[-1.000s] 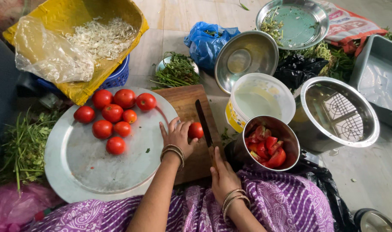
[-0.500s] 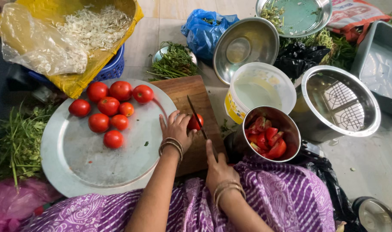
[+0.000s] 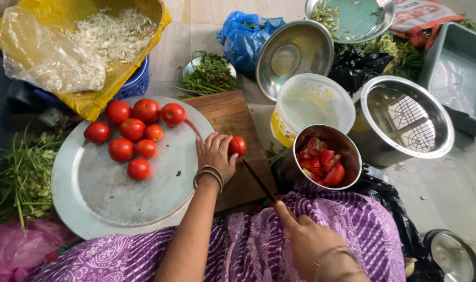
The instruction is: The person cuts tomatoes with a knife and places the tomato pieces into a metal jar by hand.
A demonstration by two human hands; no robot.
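Observation:
My left hand (image 3: 215,154) rests on the wooden cutting board (image 3: 233,115) and its fingers hold a red tomato (image 3: 238,145) in place. My right hand (image 3: 308,241) is down near my lap, gripping the handle of a dark-bladed knife (image 3: 257,179) whose tip points up toward the tomato. A steel pot (image 3: 326,162) right of the board holds cut tomato pieces. Several whole tomatoes (image 3: 133,129) lie on a large round steel plate (image 3: 107,193) to the left.
A white plastic bucket (image 3: 313,107), an empty steel bowl (image 3: 293,55) and a steel colander (image 3: 407,117) stand behind and right of the pot. Green herbs (image 3: 209,75) lie beyond the board. A yellow-lined basket of shredded vegetable (image 3: 107,34) sits far left; a grey tub (image 3: 457,78) far right.
My right hand has drawn back toward my lap, pulling the knife off the tomato so the blade now slants across the board's near edge. The left hand stays on the tomato.

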